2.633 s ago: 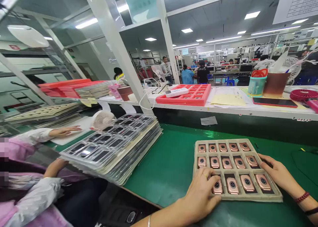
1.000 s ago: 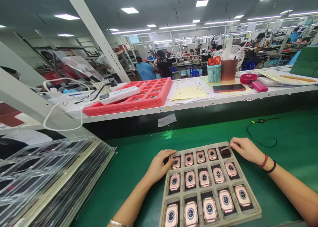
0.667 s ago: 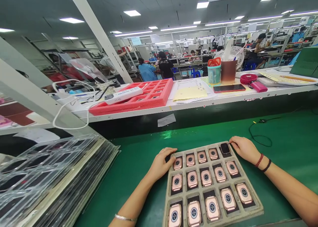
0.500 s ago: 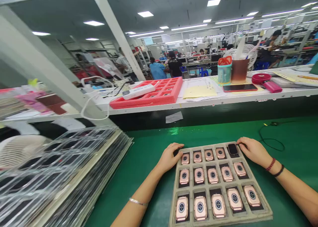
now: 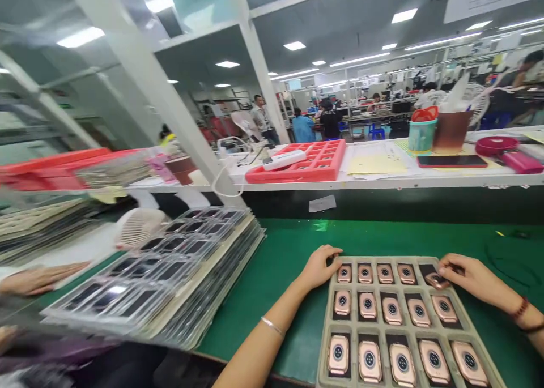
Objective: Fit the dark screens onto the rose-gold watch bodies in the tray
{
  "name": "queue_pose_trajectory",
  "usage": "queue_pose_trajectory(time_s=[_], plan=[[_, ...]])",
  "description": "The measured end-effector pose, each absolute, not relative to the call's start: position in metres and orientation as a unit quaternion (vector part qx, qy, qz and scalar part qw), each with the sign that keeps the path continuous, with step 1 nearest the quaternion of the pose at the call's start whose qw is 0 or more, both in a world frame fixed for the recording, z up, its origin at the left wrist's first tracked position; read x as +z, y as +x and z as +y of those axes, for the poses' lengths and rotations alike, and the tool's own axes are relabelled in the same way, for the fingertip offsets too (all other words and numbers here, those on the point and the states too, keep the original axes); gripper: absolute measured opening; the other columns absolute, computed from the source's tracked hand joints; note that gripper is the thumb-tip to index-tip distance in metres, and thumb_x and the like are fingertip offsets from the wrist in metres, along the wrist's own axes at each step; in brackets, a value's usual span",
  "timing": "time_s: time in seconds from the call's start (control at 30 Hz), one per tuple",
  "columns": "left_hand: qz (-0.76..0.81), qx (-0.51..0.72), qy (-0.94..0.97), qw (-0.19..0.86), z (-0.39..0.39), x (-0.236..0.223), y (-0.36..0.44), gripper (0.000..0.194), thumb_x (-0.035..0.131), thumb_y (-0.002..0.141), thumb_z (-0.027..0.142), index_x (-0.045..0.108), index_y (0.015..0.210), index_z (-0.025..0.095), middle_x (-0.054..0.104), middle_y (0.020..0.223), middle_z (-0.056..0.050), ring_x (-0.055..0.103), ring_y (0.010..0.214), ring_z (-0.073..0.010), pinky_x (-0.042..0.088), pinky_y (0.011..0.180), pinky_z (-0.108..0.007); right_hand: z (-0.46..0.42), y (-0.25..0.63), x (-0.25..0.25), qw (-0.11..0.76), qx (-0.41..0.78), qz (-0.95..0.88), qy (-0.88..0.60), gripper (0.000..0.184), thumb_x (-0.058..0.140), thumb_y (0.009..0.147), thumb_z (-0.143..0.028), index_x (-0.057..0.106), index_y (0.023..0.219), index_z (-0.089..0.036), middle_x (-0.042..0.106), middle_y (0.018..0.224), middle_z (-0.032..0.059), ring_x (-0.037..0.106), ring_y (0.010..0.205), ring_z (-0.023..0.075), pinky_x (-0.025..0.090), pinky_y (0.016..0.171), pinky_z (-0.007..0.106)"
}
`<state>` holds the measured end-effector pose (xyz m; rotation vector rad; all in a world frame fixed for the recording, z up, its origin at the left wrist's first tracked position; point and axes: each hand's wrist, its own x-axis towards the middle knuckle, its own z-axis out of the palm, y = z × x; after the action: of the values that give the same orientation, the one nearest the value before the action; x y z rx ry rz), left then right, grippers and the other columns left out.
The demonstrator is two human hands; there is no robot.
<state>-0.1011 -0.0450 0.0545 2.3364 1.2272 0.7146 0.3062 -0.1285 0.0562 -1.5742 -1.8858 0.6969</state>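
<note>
Pinching, one o'clock on the tray (image 5: 374,328): it's the right hand (image 5: 470,276), thumb and fingers closed on a pinkish watch (image 5: 437,281) that leans in its corner cell.
Bracketing, ten o'clock on the tray: the left hand (image 5: 319,268), thumb and forefinger curved about the corner; whether they squeeze it, I can't tell.
Watch count: fourteen other watches (image 5: 391,307) lie in their cells, round sensors up, across three rows of five; by my reading those are settled, and only the pinched one isn't lying flat. Whether any of the fourteen need handling, no telling from here.
Green counter: the counter (image 5: 289,246) carries the tray between four and five o'clock in the view, and at eight o'clock a tall stack of clear trays (image 5: 212,289) with dark pieces on top.
Neighbour's side: a co-worker's hand (image 5: 42,277), between eight and nine o'clock, blurred, palm down.
White shelf: the shelf (image 5: 374,182) crosses beyond, with a red foam tray (image 5: 340,160) just past centre, a phone (image 5: 453,161) at three o'clock and a teal cup (image 5: 422,137) just above it.
Workroom: people at far benches towards one o'clock, bright ceiling lights (image 5: 294,46) overhead at twelve.
</note>
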Motion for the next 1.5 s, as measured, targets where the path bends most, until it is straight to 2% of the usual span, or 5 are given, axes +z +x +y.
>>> queue_pose_trajectory(time_s=[0.4,0.83,1.07,1.33,1.5], plan=[[0.432,0.222,0.852,0.195,-0.040,0.054,-0.103,0.034,0.050,0.086,0.033,0.062,0.115,0.019,0.063,0.098,-0.009,0.058,0.094,-0.0226,0.046,0.085,-0.036,-0.133,0.312,0.078,0.244,0.298,-0.768,-0.512,0.028,0.048,0.091,-0.039,0.064,0.087,-0.017,0.062,0.089,0.0071,0.058,0.083,0.0201,0.044,0.079,0.034],[0.433,0.218,0.856,0.179,-0.039,0.057,-0.102,0.035,0.051,0.085,0.035,0.064,0.113,0.019,0.065,0.097,-0.008,0.059,0.092,-0.0225,0.049,0.083,-0.037,-0.127,0.297,0.052,0.292,0.235,-0.700,-0.607,0.032,0.044,0.090,-0.037,0.061,0.074,-0.016,0.060,0.066,0.0007,0.049,0.059,0.0146,0.035,0.056,0.025],[0.431,0.216,0.857,0.179,-0.038,0.055,-0.100,0.034,0.051,0.085,0.034,0.063,0.113,0.020,0.065,0.098,-0.008,0.058,0.095,-0.0232,0.049,0.084,-0.038,-0.127,0.299,0.053,0.297,0.236,-0.700,-0.605,0.041,0.039,0.093,-0.045,0.057,0.069,-0.017,0.056,0.063,-0.0011,0.049,0.059,0.0142,0.035,0.056,0.025],[0.417,0.215,0.862,0.191,-0.036,0.051,-0.096,0.033,0.050,0.085,0.033,0.063,0.112,0.020,0.065,0.105,-0.008,0.057,0.103,-0.0249,0.046,0.091,-0.041,-0.125,0.287,0.055,0.352,0.065,-0.705,-0.612,0.019,0.044,0.091,-0.027,0.059,0.084,-0.017,0.061,0.083,0.0053,0.057,0.078,0.0188,0.043,0.073,0.031],[0.415,0.235,0.856,0.200,-0.036,0.049,-0.099,0.033,0.050,0.084,0.033,0.063,0.112,0.020,0.065,0.106,-0.007,0.058,0.102,-0.0238,0.046,0.091,-0.040,-0.157,0.292,0.086,0.286,0.120,-0.759,-0.572,0.016,0.048,0.089,-0.025,0.059,0.079,-0.019,0.061,0.083,0.0046,0.056,0.080,0.0187,0.043,0.074,0.031]])
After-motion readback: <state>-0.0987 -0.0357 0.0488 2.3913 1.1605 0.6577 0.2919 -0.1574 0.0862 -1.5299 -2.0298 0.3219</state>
